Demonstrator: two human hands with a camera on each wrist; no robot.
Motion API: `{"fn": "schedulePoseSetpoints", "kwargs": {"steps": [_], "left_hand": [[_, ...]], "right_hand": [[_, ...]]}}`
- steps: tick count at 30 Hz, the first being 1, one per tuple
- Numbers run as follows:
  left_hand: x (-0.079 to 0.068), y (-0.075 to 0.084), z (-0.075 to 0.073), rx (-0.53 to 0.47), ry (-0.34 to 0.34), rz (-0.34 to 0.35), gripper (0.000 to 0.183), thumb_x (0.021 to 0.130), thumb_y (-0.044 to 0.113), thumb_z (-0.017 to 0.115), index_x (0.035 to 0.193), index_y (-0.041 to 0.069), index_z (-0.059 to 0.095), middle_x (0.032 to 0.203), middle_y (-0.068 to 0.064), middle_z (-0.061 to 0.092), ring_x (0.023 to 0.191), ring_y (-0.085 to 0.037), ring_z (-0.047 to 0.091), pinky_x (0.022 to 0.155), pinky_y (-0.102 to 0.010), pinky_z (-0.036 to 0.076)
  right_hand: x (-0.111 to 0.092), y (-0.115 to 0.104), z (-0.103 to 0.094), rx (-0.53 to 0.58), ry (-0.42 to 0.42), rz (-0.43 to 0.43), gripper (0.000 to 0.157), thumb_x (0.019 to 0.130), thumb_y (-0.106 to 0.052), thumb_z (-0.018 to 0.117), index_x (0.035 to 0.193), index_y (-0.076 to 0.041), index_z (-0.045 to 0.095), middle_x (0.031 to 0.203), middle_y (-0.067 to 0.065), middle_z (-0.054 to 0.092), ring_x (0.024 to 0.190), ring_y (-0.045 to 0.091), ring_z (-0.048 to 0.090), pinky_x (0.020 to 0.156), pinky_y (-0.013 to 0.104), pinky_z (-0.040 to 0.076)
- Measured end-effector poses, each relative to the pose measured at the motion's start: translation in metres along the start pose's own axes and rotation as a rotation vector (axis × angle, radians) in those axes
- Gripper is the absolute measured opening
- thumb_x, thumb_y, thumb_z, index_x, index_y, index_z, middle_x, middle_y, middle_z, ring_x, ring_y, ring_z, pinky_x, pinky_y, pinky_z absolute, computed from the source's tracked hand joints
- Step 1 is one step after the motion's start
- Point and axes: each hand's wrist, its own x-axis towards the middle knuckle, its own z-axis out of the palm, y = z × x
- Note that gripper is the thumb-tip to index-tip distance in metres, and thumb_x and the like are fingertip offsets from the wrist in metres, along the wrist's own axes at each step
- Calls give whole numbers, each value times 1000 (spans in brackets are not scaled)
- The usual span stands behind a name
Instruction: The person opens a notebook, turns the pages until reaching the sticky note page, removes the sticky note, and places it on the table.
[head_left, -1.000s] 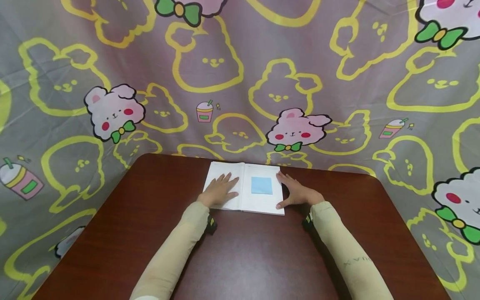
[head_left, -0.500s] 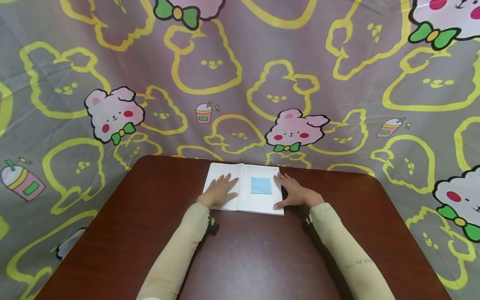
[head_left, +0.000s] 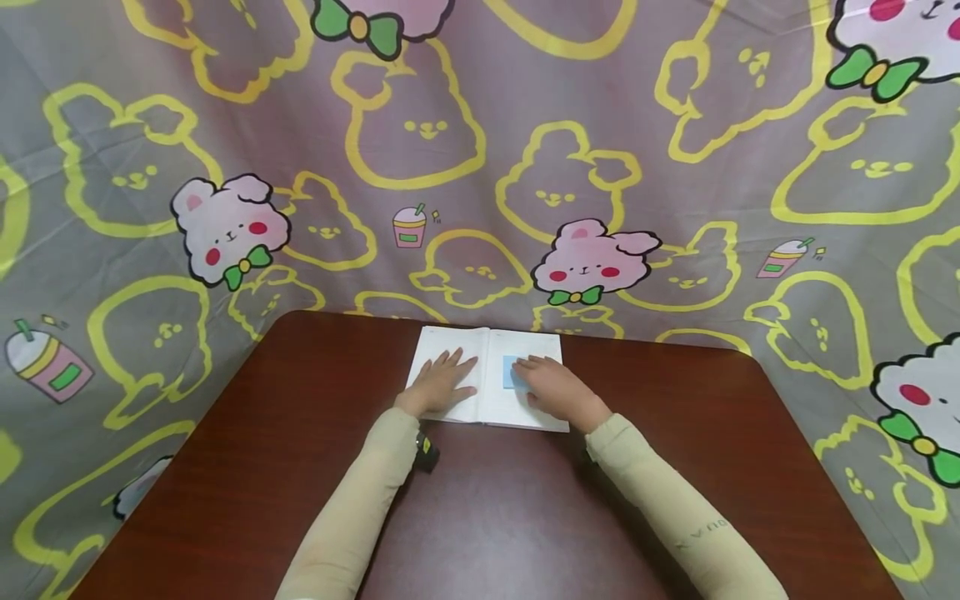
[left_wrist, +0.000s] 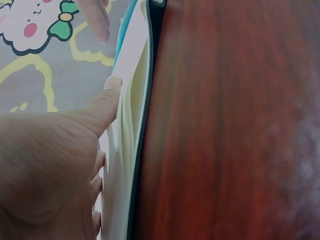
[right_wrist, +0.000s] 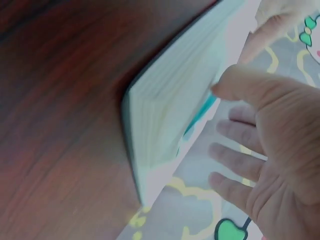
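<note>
A notebook [head_left: 498, 410] lies open near the far edge of the table, its blank-looking white pages spread and a dark cover showing underneath in the wrist views. On its right page is a square pale blue sticky note [head_left: 509, 373]. My left hand [head_left: 441, 385] rests on the left page with fingers spread, its thumb toward the middle fold. Over the right page reaches my right hand [head_left: 558, 392], fingers extended and covering much of the sticky note. In the right wrist view, a blue edge of the note [right_wrist: 201, 114] shows beside the thumb, and the other fingers are slightly bent and apart.
The brown wooden table [head_left: 510, 517] has rounded far corners. A grey curtain [head_left: 465, 100] printed with cartoon animals and cups hangs right behind it and along both sides. A small black device [head_left: 427, 452] sits at the left wrist.
My right hand has moved left from the notebook's right edge to over the blue sticky note. The left hand and the notebook have stayed in place.
</note>
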Motion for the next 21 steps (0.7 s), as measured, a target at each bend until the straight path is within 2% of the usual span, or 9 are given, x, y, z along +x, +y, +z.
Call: {"fn": "schedulePoseSetpoints", "kwargs": {"steps": [4, 10, 14, 17, 21], "left_hand": [[2, -2, 2, 26, 3, 1, 64, 107, 43, 46, 162, 15, 30, 168, -19, 18, 154, -44, 16, 122, -65, 15], [4, -4, 5, 27, 5, 0, 64, 106, 44, 48, 161, 16, 31, 168, -19, 19, 154, -44, 16, 122, -66, 15], [3, -5, 5, 15, 5, -1, 64, 106, 43, 48, 161, 16, 31, 168, -19, 19, 154, -44, 16, 122, -66, 15], [2, -4, 4, 7, 9, 3, 64, 106, 43, 49, 161, 15, 31, 168, -19, 19, 154, -44, 16, 122, -66, 14], [3, -5, 4, 10, 12, 8, 64, 106, 43, 48, 161, 16, 31, 168, -19, 19, 154, -44, 16, 122, -66, 14]], "right_hand": [[5, -9, 1, -33, -7, 26, 44, 93, -2, 67, 136, 7, 59, 140, 25, 60, 130, 43, 57, 108, 51, 48], [9, -17, 7, -56, -68, 71, 35, 103, 3, 50, 137, 7, 57, 142, 25, 57, 131, 40, 57, 108, 46, 49], [10, -23, 8, -58, -100, 86, 34, 103, 6, 47, 135, 8, 56, 140, 26, 58, 127, 39, 60, 106, 44, 51], [11, -25, 7, -38, -88, 99, 30, 102, 7, 48, 130, 7, 60, 132, 26, 63, 119, 38, 64, 100, 44, 54], [13, -23, 7, 20, -27, 101, 22, 99, 8, 50, 113, 4, 66, 107, 22, 69, 98, 35, 70, 86, 44, 58]]}}
